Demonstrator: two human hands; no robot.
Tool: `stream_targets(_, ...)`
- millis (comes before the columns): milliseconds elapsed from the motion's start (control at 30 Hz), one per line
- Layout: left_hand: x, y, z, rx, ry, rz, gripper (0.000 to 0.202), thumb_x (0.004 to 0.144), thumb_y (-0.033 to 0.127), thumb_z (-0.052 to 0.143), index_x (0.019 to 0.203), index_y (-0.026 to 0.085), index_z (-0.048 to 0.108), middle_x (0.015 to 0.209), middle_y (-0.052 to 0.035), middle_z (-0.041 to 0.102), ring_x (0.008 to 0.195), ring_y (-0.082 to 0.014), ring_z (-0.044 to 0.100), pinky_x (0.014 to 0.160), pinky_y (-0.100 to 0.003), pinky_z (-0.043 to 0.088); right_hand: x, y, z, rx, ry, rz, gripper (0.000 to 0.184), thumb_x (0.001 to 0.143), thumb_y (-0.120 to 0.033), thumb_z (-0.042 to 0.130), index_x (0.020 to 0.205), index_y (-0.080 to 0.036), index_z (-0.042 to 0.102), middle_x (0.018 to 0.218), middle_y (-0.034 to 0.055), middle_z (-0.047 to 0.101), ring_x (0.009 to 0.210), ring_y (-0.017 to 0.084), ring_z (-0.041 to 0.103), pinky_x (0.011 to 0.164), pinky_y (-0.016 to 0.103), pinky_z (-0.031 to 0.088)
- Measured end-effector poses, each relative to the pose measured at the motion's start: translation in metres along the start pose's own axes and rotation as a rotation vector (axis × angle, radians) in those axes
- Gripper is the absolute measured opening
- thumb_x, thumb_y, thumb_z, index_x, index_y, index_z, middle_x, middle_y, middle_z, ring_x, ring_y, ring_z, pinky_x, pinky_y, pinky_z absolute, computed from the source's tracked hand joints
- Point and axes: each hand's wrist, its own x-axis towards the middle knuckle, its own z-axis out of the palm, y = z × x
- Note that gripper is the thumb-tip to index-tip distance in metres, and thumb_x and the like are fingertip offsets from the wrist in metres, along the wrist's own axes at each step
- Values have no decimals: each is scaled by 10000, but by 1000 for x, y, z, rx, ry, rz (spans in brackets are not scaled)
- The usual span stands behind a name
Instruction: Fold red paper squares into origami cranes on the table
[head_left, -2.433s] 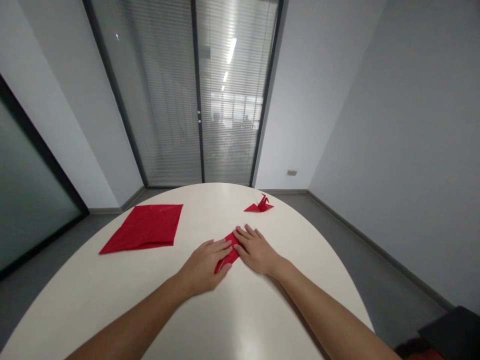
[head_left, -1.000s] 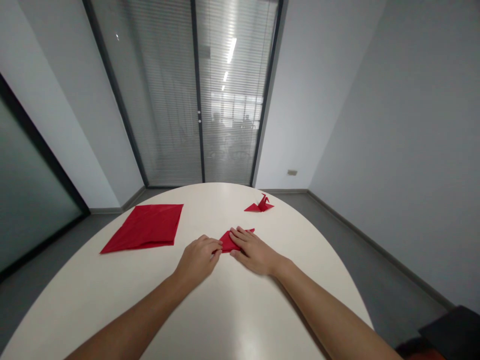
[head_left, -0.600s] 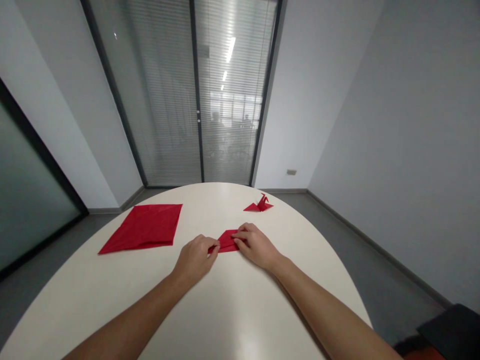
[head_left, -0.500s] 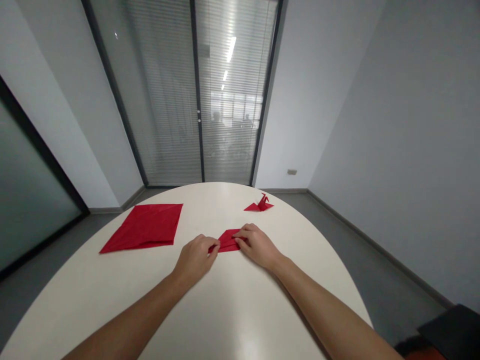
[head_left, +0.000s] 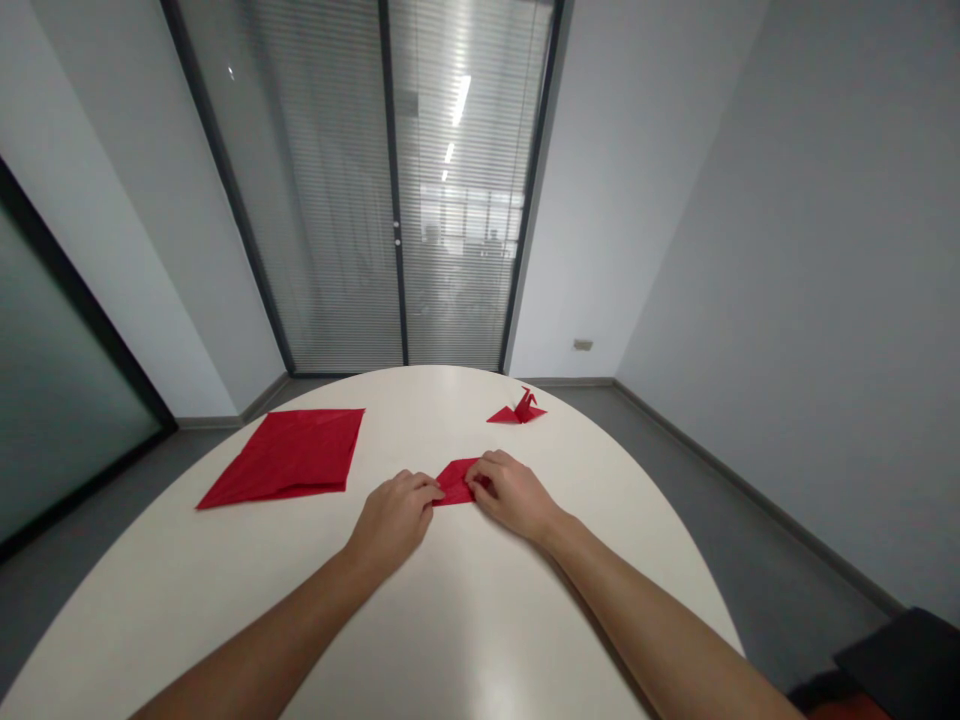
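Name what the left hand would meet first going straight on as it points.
The small folded red paper, which the left hand touches; just beyond, probably the right hand, though depth is unclear.

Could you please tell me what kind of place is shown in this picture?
It looks like a small office or meeting room: there is a white table with a rounded edge, a dark-framed glass partition with blinds, and plain pale walls.

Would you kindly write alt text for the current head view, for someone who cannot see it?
A person's left hand and right hand touch a small folded red paper on a white table. A red paper crane sits beyond it to the right, and a larger red sheet lies to the left.
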Motion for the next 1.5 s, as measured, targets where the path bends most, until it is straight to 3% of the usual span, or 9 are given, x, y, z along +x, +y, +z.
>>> stream_targets(200, -2, 9, -8, -29, 26, 98, 209, 822, 81, 541, 857, 203, 707, 864, -63, 672, 885, -234, 594, 814, -372, 492, -1, 1, 1, -4, -54, -68, 224, 927, -180, 557, 1057, -202, 739, 1065, 72, 717, 1028, 223, 603, 908, 341, 480)
stream_targets(433, -3, 11, -8, -214, 6, 242, 173, 895, 130, 515, 911, 207, 670, 938, -53, 685, 937, -211, 613, 953, -383, 465, -1, 3, 2, 18, -91, -134, 269, 957, -256, 558, 1153, -191, 730, 1187, 82, 708, 1106, 232, 598, 983, 353, 464)
stream_targets(567, -2, 9, -6, -253, 14, 234, 230, 872, 72, 479, 967, 210, 637, 967, -34, 687, 941, -192, 623, 1099, -444, 373, -1, 1, 0, -13, -71, -133, 248, 942, -291, 593, 1104, -190, 751, 1089, 100, 700, 1012, 231, 614, 923, 360, 474)
stream_targets(667, -2, 7, -5, -298, 25, 216, 269, 853, 38, 447, 981, 207, 612, 945, -37, 677, 923, -194, 620, 1051, -423, 419, -1, 1, -1, -9, -95, -159, 274, 938, -322, 606, 1135, -186, 738, 1063, 107, 696, 990, 234, 618, 909, 365, 475)
stream_targets(833, -1, 5, -2, -341, 41, 164, 242, 851, 39, 458, 960, 204, 598, 948, -55, 666, 926, -207, 613, 864, -347, 499, -1, -1, -4, 60, -141, -230, 337, 922, -312, 636, 1230, -187, 689, 1224, 118, 680, 1152, 255, 599, 1043, 393, 433)
stream_targets(1033, -1, -3, 10, -300, 89, 153, 261, 855, 82, 541, 1040, 215, 668, 1139, -67, 704, 1098, -222, 625, 1008, -397, 483, 0, -3, -6, 117, -194, -268, 343, 951, -253, 594, 1290, -235, 639, 1314, 82, 658, 1256, 238, 566, 1159, 435, 340)
stream_targets(1200, -2, -6, 14, -195, 54, 108, 270, 927, 181, 544, 1119, 235, 726, 1267, -58, 697, 1164, -231, 638, 1035, -425, 486, 0, 1, -3, 74, -125, -240, 267, 940, -301, 624, 1184, -236, 710, 1245, 95, 680, 1200, 245, 582, 1075, 416, 404)
stream_targets(1500, -3, 0, 4, -94, 84, 98, 259, 921, 258, 589, 1132, 248, 739, 1231, -54, 713, 1147, -252, 608, 996, -417, 504, 0, 0, -5, 7, -88, -231, 206, 968, -304, 580, 1048, -248, 762, 1043, 59, 730, 999, 207, 629, 976, 385, 405)
